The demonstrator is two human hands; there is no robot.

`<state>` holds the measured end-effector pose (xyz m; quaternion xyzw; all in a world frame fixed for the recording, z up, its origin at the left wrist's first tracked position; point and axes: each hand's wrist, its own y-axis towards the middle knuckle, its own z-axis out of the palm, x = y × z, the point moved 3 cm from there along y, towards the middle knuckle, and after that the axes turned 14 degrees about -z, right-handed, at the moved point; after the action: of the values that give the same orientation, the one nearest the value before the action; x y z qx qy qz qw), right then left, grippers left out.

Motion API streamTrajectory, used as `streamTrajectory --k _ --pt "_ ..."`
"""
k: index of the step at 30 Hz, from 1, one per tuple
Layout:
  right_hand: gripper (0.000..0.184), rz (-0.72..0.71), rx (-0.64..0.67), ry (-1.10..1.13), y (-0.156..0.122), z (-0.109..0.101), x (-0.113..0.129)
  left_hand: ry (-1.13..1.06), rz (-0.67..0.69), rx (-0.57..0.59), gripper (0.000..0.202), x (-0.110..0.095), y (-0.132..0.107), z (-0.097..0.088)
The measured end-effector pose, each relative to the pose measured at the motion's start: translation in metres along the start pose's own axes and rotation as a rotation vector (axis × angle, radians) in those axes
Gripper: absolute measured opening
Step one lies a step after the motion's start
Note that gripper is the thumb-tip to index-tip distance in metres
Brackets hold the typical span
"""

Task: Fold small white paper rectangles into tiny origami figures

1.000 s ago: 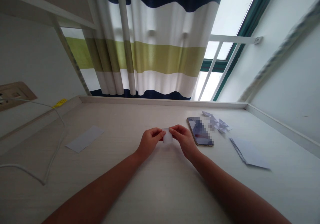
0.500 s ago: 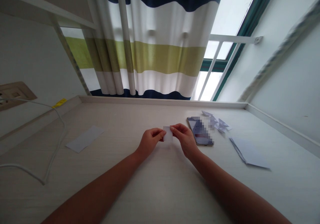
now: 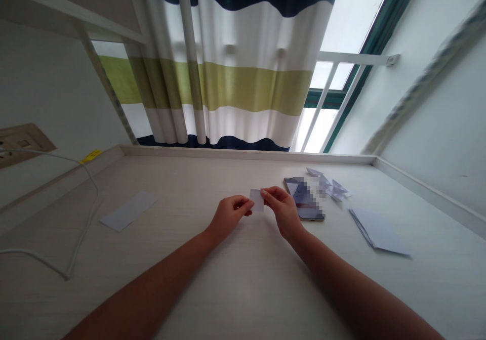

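Note:
A small white piece of paper is held up between my two hands, over the middle of the pale table. My left hand pinches its lower left edge between thumb and fingers. At the upper right corner, my right hand grips the same piece with thumb and forefinger. Just beyond the right hand lies a phone with a lit screen, partly blurred out. Whether the paper is folded in layers I cannot tell.
Folded paper pieces lie behind the phone. A stack of white paper rests on the right, a single paper strip on the left. A white cable runs from the wall socket. A raised rim borders the table's back.
The paper has shifted slightly right and up with both hands still gripping it. My left hand has moved a little to the right. Everything on the table lies as before.

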<state>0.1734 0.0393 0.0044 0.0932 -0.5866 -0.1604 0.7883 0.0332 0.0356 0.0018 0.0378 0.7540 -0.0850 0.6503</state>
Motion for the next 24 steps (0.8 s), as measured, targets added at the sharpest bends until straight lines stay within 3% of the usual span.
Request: streamTrajectory --k 7,24 --pt "0.015 -0.005 0.001 -0.02 0.0011 -0.0008 0.0002 0.036 -0.012 -0.044 0.019 -0.0053 -0.002 -0.0008" --pt "0.017 0.009 -0.015 -0.011 0.0004 -0.0003 0.0003 -0.006 0.018 0.041 0.017 -0.0021 -0.0011 0.0016"
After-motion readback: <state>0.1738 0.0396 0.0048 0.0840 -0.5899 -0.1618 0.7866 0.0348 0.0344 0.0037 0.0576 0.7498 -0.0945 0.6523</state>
